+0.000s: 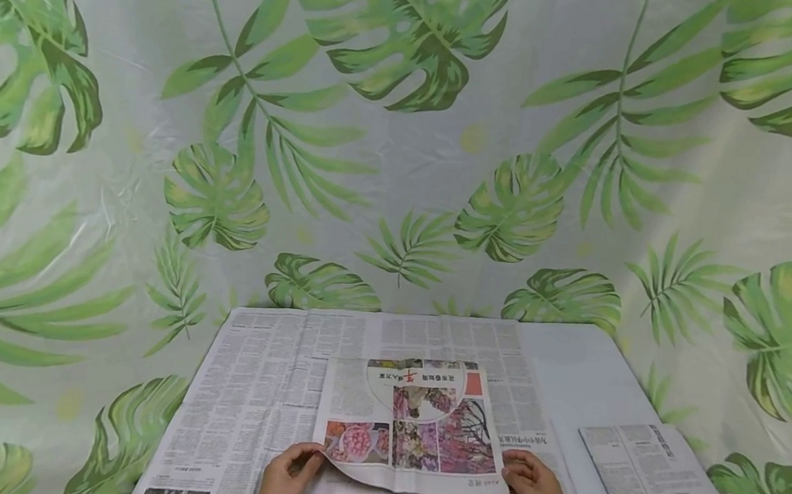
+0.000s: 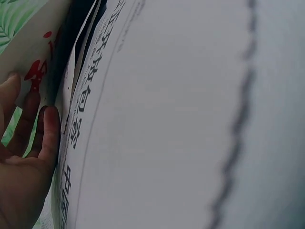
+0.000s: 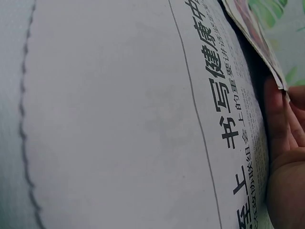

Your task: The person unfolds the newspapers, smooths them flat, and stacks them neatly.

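Note:
A folded newspaper (image 1: pixel 421 432) with colour pictures of flowers lies in the middle of the table, on top of spread newspaper sheets (image 1: pixel 246 392). At its near left corner, my left hand (image 1: pixel 288 475) pinches the paper, and the near edge bows up a little there. My right hand (image 1: pixel 538 493) holds the near right corner. In the left wrist view, the left fingers (image 2: pixel 50 131) sit behind a lifted sheet with red print. Thumb and fingers of the right hand (image 3: pixel 288 129) pinch the paper's edge in the right wrist view.
Another folded newspaper (image 1: pixel 663 483) lies at the right side of the table. A strip of the pale tabletop (image 1: pixel 570 367) shows at the back right. Behind the table hangs a leaf-patterned curtain (image 1: pixel 418 162), which also runs along both sides.

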{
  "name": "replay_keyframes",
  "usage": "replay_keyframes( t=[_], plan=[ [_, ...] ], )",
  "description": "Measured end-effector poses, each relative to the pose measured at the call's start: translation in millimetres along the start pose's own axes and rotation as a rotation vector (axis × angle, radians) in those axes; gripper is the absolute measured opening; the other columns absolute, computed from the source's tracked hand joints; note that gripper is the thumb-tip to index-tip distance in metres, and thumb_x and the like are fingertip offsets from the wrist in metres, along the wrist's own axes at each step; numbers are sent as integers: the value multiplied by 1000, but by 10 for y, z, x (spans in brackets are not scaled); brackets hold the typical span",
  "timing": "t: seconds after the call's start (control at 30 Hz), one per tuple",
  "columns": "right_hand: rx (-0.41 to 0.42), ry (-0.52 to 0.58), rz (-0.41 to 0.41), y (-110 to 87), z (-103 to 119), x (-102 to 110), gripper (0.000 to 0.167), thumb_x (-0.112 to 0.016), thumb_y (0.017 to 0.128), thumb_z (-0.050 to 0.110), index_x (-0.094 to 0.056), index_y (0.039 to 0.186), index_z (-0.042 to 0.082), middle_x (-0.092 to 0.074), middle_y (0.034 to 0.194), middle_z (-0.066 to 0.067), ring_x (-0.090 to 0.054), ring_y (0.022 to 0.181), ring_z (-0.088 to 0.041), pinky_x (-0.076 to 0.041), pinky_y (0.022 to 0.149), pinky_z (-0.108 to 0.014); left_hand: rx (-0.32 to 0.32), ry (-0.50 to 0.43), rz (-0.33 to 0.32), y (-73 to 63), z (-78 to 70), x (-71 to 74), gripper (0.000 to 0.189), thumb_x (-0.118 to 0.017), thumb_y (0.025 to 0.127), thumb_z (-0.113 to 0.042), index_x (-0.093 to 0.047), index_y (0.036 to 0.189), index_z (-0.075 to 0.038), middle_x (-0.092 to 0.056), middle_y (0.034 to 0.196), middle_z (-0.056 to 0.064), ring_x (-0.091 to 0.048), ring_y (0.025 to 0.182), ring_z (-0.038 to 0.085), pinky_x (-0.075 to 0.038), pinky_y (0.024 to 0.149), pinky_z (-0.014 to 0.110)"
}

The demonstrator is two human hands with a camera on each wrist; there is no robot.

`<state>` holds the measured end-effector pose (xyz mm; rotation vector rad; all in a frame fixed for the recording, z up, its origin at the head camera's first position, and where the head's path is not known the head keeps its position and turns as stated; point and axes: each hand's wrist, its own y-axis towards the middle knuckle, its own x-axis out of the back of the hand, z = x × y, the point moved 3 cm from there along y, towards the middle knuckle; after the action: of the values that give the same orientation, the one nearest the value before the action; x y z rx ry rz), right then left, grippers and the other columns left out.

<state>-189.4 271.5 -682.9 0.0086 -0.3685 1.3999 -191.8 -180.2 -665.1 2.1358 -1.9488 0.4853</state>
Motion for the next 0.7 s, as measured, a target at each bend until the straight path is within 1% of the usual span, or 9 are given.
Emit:
replay_keyframes(
  t=[0.07, 0.17, 0.23, 0.3, 0.43, 0.5, 0.6, 0.7],
  plan=[
    [4, 13, 1, -5, 2, -5, 35, -65, 99, 7, -59, 131, -6, -74, 98, -12, -71, 79, -16, -60, 66, -30, -6, 5, -39, 6, 1, 1, 26, -74, 95, -39, -77, 108, -17, -75, 108, -1, -67, 103, 8, -55, 86, 19],
    [8, 22, 0, -18, 4, -4, 33, -64, 101, 8, -60, 131, -5, -73, 102, -13, -70, 79, -17, -61, 67, -32, -17, 20, -96, 10, -16, 1, 25, -73, 95, -40, -77, 106, -18, -76, 104, -4, -68, 102, 9, -54, 91, 25],
    [13, 25, 12, -31, 6, -2, 33, -63, 101, 8, -59, 131, -6, -71, 106, -14, -70, 80, -17, -61, 67, -32, -14, 27, -121, 10, -34, -2, 25, -72, 96, -40, -77, 105, -18, -76, 102, -5, -68, 101, 10, -53, 92, 29],
    [23, 30, 31, -47, 14, 3, 34, -63, 101, 6, -58, 132, -6, -69, 111, -18, -70, 81, -17, -61, 68, -32, -11, 30, -152, 11, -57, -9, 26, -72, 96, -40, -77, 104, -17, -76, 100, -4, -68, 99, 10, -52, 92, 30],
    [64, 33, 64, -74, 33, 2, 38, -65, 97, 1, -57, 134, -6, -65, 119, -23, -69, 78, -15, -61, 67, -32, -17, -12, -201, 12, -103, -24, 26, -74, 96, -37, -77, 102, -12, -77, 99, 0, -68, 94, 6, -53, 89, 25],
    [88, 24, 70, -78, 42, -2, 41, -67, 95, -1, -58, 135, -5, -64, 120, -23, -67, 76, -13, -60, 64, -32, -8, -57, -213, 13, -118, -32, 25, -75, 95, -34, -77, 101, -10, -77, 99, 2, -67, 92, 4, -53, 85, 21],
    [137, -43, 86, -73, 59, -10, 45, -68, 93, -3, -59, 137, 2, -63, 119, -19, -63, 73, -11, -56, 58, -30, 16, -120, -218, 15, -135, -48, 27, -75, 95, -33, -76, 102, -7, -77, 100, 5, -65, 90, 1, -53, 80, 18],
    [222, -173, 127, -49, 96, -27, 49, -65, 94, -5, -59, 140, 11, -63, 114, -14, -60, 73, -8, -51, 58, -25, 38, -179, -222, 14, -148, -61, 29, -75, 95, -32, -75, 102, -4, -76, 100, 7, -65, 88, 0, -54, 77, 16]
  ],
)
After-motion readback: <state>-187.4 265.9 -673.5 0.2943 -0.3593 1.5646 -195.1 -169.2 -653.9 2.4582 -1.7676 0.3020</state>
